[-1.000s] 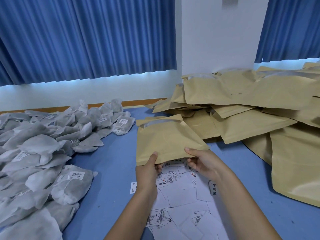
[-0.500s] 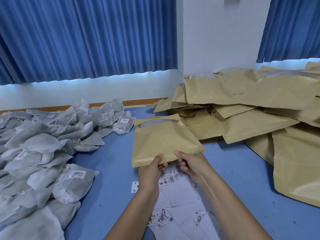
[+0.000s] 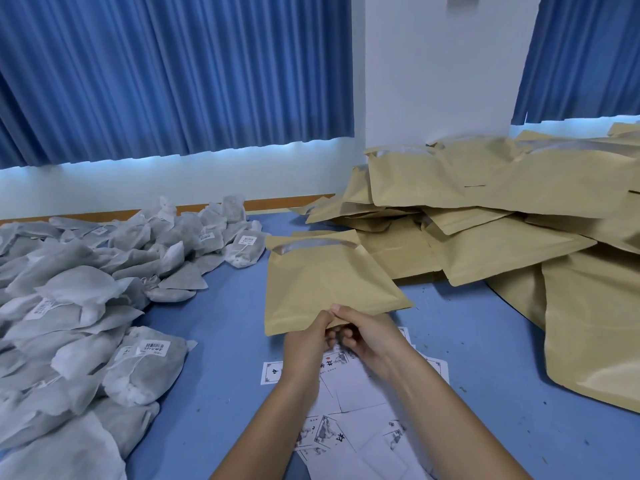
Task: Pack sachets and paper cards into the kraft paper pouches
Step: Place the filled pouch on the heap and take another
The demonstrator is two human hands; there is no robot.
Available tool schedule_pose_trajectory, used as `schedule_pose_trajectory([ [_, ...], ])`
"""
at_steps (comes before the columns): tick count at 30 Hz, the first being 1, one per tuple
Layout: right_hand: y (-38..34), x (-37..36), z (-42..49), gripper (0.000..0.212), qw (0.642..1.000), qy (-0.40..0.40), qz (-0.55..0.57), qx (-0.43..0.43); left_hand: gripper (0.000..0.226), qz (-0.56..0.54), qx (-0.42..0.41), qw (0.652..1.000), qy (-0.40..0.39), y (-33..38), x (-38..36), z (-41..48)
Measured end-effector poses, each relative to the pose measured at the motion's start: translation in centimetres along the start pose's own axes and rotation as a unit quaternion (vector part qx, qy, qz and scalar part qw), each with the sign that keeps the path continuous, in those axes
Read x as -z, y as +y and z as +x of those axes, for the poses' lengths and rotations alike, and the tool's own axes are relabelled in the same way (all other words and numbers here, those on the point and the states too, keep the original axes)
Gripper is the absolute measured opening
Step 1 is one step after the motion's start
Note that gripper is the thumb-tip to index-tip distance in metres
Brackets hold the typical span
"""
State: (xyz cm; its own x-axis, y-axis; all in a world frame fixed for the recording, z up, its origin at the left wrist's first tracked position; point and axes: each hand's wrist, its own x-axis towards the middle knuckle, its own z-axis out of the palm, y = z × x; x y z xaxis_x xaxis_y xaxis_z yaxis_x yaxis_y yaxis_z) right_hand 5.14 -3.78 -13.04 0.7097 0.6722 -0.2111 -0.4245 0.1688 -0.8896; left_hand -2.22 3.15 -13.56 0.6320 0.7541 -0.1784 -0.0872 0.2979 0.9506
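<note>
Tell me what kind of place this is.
Probably a small hand-packing workroom: a heap of grey sachets, a pile of kraft pouches and scattered paper cards share one blue table beside curtains; left hand and right hand grip one pouch.

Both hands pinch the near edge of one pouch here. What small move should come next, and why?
Probably let the left hand go and reach for a sachet, the right hand alone holding the kraft pouch. Both hands now pinch its near edge, its mouth gapes at the far end, and neither hand holds anything to put in. The sachets lie heaped to the left.
</note>
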Motion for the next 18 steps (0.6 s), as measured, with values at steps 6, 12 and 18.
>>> schedule_pose_trajectory([
  [6,-1.3,0.5,0.3,0.010,0.994,0.104,0.022,0.037,0.015,-0.034,0.007,0.998,0.060,0.8,-0.1,0.2],
  [12,-3.3,1.2,-0.2,0.010,0.980,0.147,-0.108,0.082,0.016,0.056,-0.064,0.993,0.082,1.3,-0.1,-0.3],
  [18,-5.8,1.3,-2.3,0.011,0.980,0.112,-0.092,0.136,0.026,-0.217,-0.040,0.975,-0.029,3.0,-1.8,-1.5],
])
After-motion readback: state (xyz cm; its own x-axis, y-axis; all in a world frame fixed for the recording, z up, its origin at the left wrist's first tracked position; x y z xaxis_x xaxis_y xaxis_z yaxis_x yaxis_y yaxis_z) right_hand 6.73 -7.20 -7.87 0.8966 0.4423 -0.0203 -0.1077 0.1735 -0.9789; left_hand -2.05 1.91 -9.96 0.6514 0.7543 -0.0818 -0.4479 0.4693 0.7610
